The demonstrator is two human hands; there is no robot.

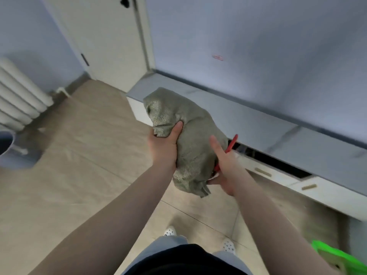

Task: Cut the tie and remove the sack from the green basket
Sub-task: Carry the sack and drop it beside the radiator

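A grey-green woven sack (188,141) hangs in the air in front of me, above the floor. My left hand (165,147) grips its upper end, thumb pressed into the cloth. My right hand (222,163) lies against the sack's lower right side with the forefinger straight, and it holds red scissors (231,144) whose tip pokes out past the fingers. The green basket (337,257) shows only as a bright green edge at the bottom right corner, well apart from the sack. No tie is visible.
A low grey-topped cabinet (258,116) runs along the wall on the right, with one drawer (278,163) partly open. A white radiator (17,92) stands at the left, a grey bin (12,147) below it. A white door (111,36) is behind. My feet stand on beige tiles.
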